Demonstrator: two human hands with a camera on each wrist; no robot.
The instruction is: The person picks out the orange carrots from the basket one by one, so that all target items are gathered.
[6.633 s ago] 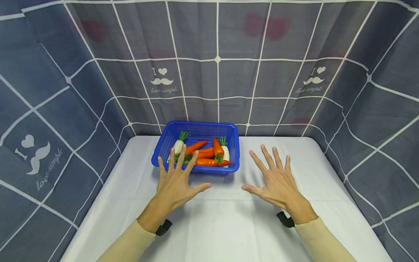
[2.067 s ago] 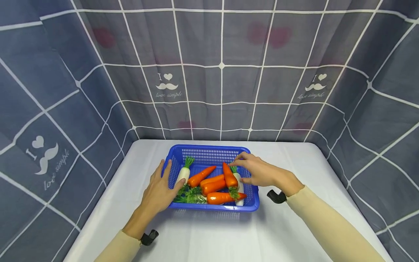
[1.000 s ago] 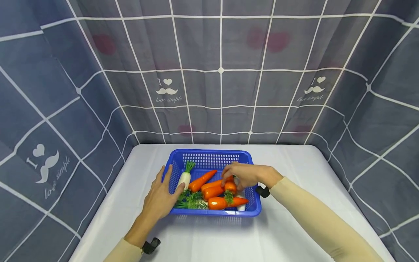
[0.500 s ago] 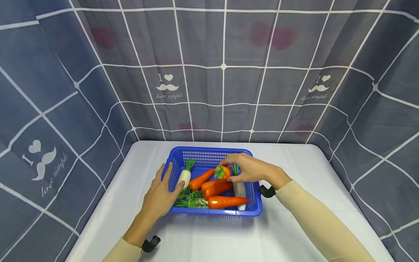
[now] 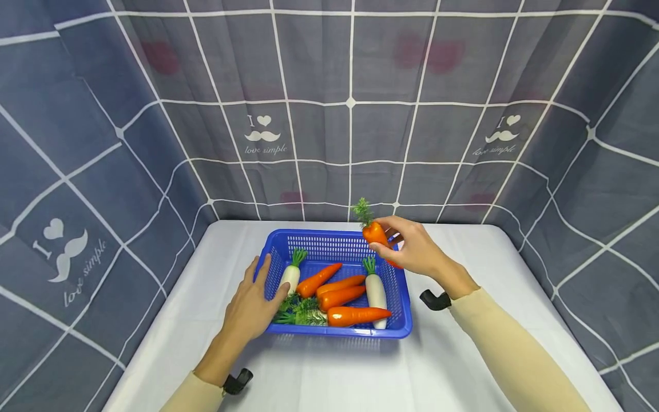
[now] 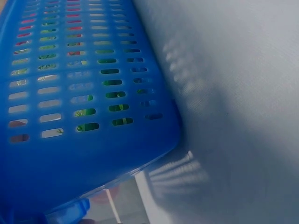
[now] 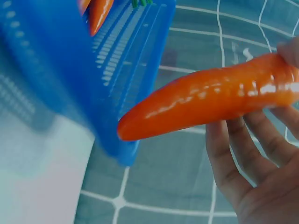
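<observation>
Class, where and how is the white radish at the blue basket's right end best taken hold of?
Probably across the thick middle of the white radish, coming down from above. It lies lengthwise along the right side of the blue basket, its middle uncovered and rounded. The front carrot crosses its near end, and its green leaves look thin, so both ends seem poorer choices.

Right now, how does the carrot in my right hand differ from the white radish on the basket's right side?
The carrot is orange; the white radish is white. The right hand holds the carrot up, while the white radish lies in the blue basket. The carrot's leaves look feathery, the white radish's leaves straighter. Both have green tops.
</observation>
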